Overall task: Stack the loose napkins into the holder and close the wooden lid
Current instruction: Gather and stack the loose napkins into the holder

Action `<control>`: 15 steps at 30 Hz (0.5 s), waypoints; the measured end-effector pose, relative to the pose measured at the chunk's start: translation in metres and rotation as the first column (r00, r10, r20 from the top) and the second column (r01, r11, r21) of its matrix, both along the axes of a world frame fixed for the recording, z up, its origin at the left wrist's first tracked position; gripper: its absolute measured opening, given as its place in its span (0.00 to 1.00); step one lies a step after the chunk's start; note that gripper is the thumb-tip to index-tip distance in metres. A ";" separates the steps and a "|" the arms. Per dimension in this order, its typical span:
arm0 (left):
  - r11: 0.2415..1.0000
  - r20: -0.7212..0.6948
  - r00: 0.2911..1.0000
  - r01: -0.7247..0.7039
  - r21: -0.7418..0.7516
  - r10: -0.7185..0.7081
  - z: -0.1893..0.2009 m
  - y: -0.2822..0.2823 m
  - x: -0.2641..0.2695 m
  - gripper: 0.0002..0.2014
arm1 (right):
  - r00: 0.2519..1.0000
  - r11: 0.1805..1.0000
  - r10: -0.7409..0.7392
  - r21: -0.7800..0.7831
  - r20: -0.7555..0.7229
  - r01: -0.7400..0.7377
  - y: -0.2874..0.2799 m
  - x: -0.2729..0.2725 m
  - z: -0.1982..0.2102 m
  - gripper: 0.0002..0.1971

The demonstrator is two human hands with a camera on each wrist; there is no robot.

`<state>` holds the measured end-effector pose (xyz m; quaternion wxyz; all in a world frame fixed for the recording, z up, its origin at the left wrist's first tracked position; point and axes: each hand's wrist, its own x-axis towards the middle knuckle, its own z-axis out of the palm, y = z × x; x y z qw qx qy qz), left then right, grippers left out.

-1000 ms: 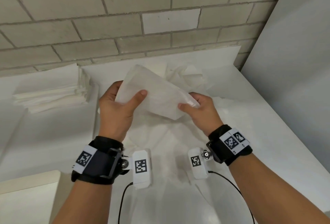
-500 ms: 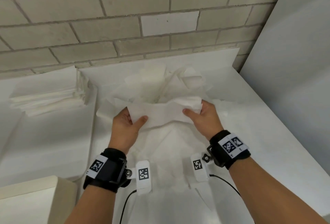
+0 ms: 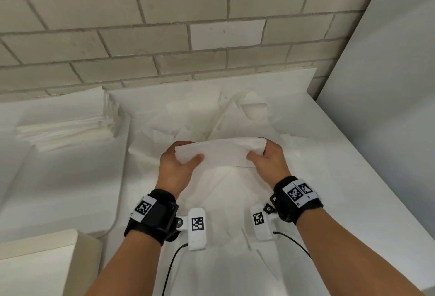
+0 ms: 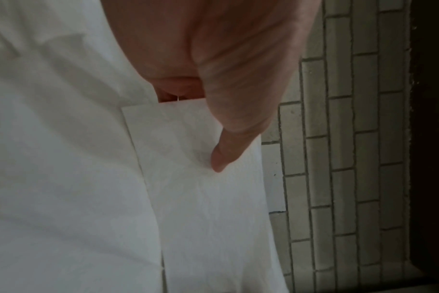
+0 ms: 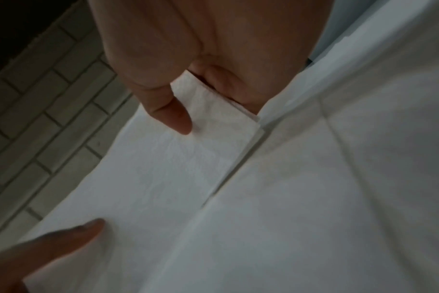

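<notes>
Both hands hold one folded white napkin (image 3: 223,153) stretched between them, just above a spread of loose white napkins (image 3: 211,116) on the table. My left hand (image 3: 181,156) pinches its left end, thumb on top, as the left wrist view shows on the napkin (image 4: 201,178). My right hand (image 3: 263,154) pinches the right end; in the right wrist view its thumb presses the napkin (image 5: 188,158) against curled fingers. A neat stack of napkins (image 3: 63,123) lies at the far left. A pale wooden box corner (image 3: 47,262) shows at the lower left.
A brick wall (image 3: 164,36) runs along the back of the white table (image 3: 353,178). A grey panel (image 3: 388,83) stands on the right. More loose napkins lie under my wrists, with cables trailing from the wrist cameras.
The napkin was tilted and held higher a second ago. Both hands have brought it down and flattened it into a narrow folded strip, the left hand moving right and toward me.
</notes>
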<state>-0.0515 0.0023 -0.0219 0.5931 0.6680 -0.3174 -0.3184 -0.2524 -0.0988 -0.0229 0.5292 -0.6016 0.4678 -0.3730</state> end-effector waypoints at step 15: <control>1.000 0.017 1.000 -0.012 0.006 0.012 -0.007 -0.001 -0.010 0.38 | 0.999 0.998 0.033 0.047 0.006 -0.034 0.001 0.009 -0.002 0.17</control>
